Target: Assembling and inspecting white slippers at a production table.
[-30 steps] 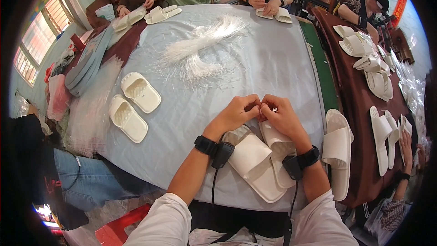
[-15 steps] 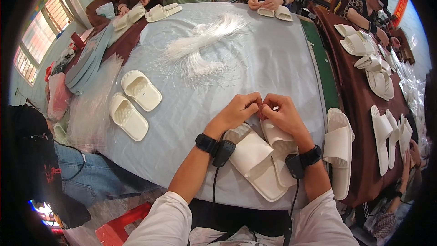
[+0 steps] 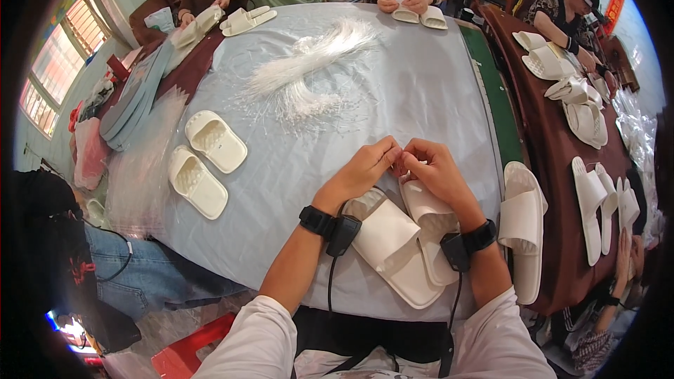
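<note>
My left hand (image 3: pixel 369 165) and my right hand (image 3: pixel 431 166) meet over the far ends of two cream slide slippers. The fingers of both are closed in a pinch, fingertips touching or nearly so. Whatever lies between them is too small and hidden to make out. The left slipper (image 3: pixel 387 228) lies tilted against the right slipper (image 3: pixel 433 256), which is partly covered by my right hand and wrist. Farther off on the grey tabletop (image 3: pixel 309 175) is a loose bundle of thin, clear-white plastic strands (image 3: pixel 309 70).
Another slipper pair (image 3: pixel 216 142) sits to the left, near a stack of clear plastic bags (image 3: pixel 144 168). Slippers (image 3: pixel 521 231) stand at the right edge beside a brown-covered table (image 3: pixel 558 238) holding several more. Co-workers handle slippers across the table (image 3: pixel 433 17) and along both sides.
My hands stay pinched together above the slippers, with the left fingers shifting slightly up against the right ones. The two slippers under them keep their place.
</note>
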Motion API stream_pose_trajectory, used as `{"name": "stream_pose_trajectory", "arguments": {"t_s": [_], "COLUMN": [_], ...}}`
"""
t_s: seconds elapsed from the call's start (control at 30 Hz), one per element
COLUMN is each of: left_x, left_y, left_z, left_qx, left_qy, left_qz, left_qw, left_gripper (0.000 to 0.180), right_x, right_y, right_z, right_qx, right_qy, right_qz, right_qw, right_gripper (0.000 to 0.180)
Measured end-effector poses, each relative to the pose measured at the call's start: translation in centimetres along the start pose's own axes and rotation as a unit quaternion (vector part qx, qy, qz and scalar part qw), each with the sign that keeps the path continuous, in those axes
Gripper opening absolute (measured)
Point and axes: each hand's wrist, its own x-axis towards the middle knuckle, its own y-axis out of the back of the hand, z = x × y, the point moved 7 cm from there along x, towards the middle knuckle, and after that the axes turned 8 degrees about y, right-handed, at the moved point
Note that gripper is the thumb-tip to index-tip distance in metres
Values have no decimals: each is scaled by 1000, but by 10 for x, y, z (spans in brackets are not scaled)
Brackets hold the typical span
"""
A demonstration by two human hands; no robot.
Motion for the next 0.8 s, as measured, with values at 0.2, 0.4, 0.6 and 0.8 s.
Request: {"name": "stream_pose_trajectory", "arguments": {"t_s": [0.2, 0.4, 0.6, 0.8], "left_x": [1, 2, 3, 3], "left_y": [0, -1, -2, -4], "left_z": [-3, -3, -7, 0], "left_qx": [36, 12, 19, -6], "left_qy": [9, 6, 18, 17], "left_qz": [5, 0, -7, -15], "left_qw": [999, 1000, 1000, 1000], "left_gripper": [24, 25, 28, 29], "right_x": [1, 0, 0, 0], "right_y": [2, 2, 2, 2], "right_z": [-3, 8, 8, 12], "right_qx": [-33, 45, 81, 145], "right_qy": [9, -13, -41, -34], "right_qz": [5, 3, -33, -33], "right_qw": [999, 999, 995, 988], "right_gripper": [18, 17, 15, 6]}}
